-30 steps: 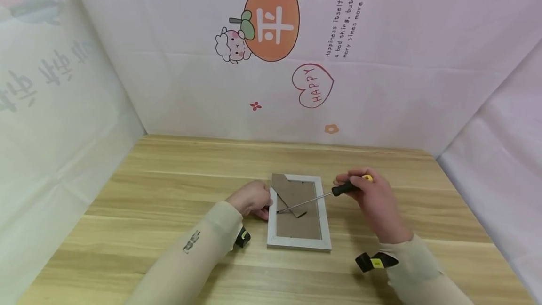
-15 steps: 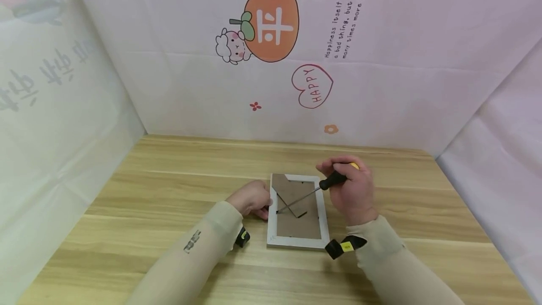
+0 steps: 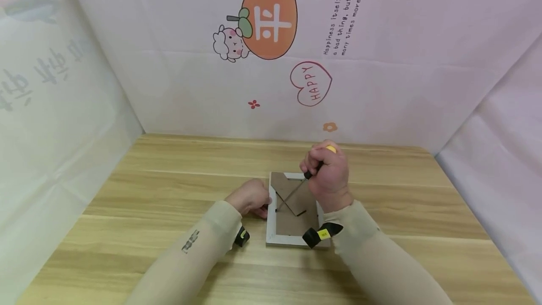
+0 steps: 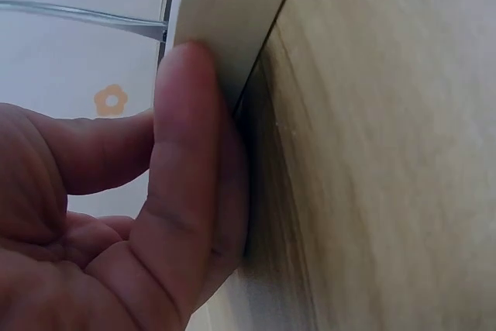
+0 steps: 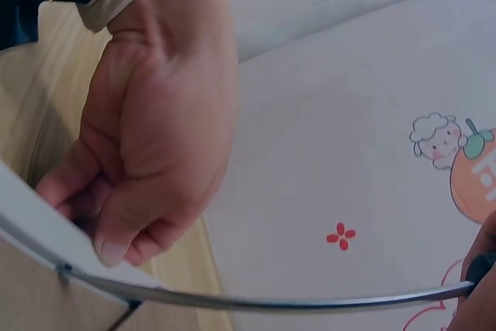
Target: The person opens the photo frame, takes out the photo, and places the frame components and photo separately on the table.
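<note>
Item 1: picture frame (image 3: 271, 229), pale-railed, lying flat on the bench (image 3: 169, 201) between the two hands, back upward. Handling, by judgement: light and stiff; rails firm, face below possibly fragile if glazed, though the face is not shown. Best hold: the outer side of a rail, low and clear of the tool tip.

Item 2: backing panel (image 3: 292, 226), brown, seated inside the rails. Likely thin board, rigid but easily dented or scored; poor place for heavy pressure. Dark tabs show along its margin, too small to describe closely.

Item 3: brown flap (image 3: 279, 181), apparently a support leg, overlapping the upper left corner of the rails. Likely stiff; a doubtful hold.

Item 4: screwdriver (image 3: 292, 194), dark handle, yellow end, bare metal shaft slanting over the panel, tip at the inner edge of the left rail. Shaft rigid and probably slippery; handle the proper hold.

Item 5: left hand (image 3: 253, 196), fingers bent and gripping the frame's left edge.

Item 6: right hand (image 3: 328, 173), fingers wrapped round the screwdriver's handle.
</note>
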`<act>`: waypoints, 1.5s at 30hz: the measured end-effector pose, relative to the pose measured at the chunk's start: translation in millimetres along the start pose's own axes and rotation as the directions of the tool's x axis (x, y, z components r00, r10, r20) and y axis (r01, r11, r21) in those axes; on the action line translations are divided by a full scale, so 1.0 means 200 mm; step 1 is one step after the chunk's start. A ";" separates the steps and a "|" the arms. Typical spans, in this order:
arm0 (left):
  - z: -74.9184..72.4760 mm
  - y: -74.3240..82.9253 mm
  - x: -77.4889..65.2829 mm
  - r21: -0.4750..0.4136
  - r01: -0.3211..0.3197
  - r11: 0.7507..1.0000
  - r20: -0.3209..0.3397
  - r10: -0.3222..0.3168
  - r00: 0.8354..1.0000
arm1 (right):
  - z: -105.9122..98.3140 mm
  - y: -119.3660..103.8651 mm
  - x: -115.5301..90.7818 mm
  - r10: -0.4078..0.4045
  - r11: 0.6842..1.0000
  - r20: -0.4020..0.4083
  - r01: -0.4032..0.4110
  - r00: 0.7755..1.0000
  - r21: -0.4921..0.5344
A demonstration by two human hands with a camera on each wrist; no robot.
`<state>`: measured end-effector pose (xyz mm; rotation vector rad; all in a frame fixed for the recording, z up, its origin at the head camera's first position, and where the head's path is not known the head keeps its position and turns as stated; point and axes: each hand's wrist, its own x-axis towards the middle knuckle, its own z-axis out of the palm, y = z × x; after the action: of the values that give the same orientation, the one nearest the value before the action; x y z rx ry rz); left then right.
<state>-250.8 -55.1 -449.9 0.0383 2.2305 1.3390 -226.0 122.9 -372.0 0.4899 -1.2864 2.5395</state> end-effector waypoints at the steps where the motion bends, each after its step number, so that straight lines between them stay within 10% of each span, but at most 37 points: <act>1: 0.00 0.00 0.00 -0.007 -0.005 1.000 0.001 0.005 1.000 | 0.02 0.00 0.01 0.004 1.000 -0.009 -0.004 1.000 -0.014; 13: -0.01 0.01 0.02 0.044 -0.023 0.999 0.000 0.023 1.000 | 0.23 0.07 0.06 0.051 0.980 -0.158 -0.079 0.986 -0.182; 29: -0.02 0.02 0.01 0.100 -0.087 0.991 0.025 0.085 0.996 | 0.42 0.16 0.06 0.143 0.933 -0.096 -0.167 0.985 -0.318; 41: -0.01 0.02 0.00 0.139 -0.051 0.989 0.002 0.051 0.999 | 0.04 -0.06 0.02 0.171 0.970 -0.020 -0.172 0.985 -0.172; 43: -0.01 0.02 0.00 0.130 -0.045 0.990 0.003 0.045 0.999 | -0.05 -0.12 0.01 0.225 0.930 -0.001 -0.215 0.974 -0.298; 45: -0.01 0.02 0.00 0.114 -0.038 0.993 0.006 0.038 0.999 | -0.13 -0.19 0.00 0.287 0.819 -0.016 -0.254 0.958 -0.515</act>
<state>-251.9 -54.6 -445.5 0.1249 2.3121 1.2285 -216.9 166.1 -359.8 0.2825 -2.1012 2.2442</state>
